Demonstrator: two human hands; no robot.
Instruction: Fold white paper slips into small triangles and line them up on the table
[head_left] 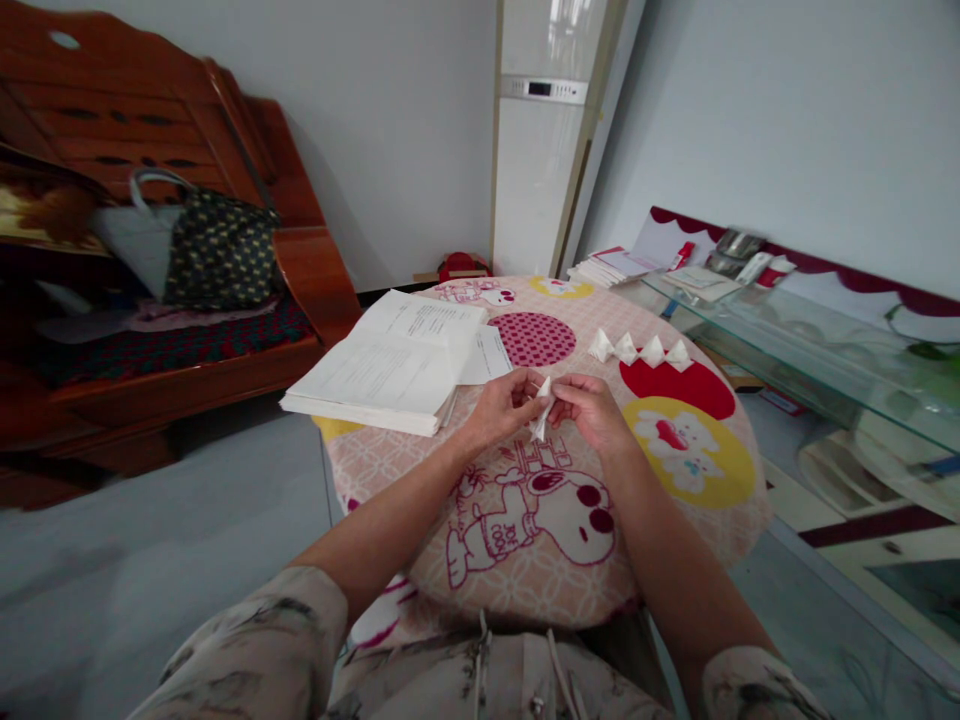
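My left hand (504,407) and my right hand (594,410) meet over the middle of a round table (705,520) with a pink cartoon-dog cloth. Both pinch one small folded piece of white paper (541,417) between their fingertips, held just above the cloth. Several finished white folded paper pieces (639,349) lie in a row on the cloth beyond my right hand. An open booklet of white printed sheets (390,362) rests on the table's left part, close to my left hand.
A glass-topped cabinet (825,350) runs along the right with papers and small tins on it. A wooden bench (187,370) with a patterned bag (217,250) stands at the left. A tall white appliance (544,140) is in the far corner.
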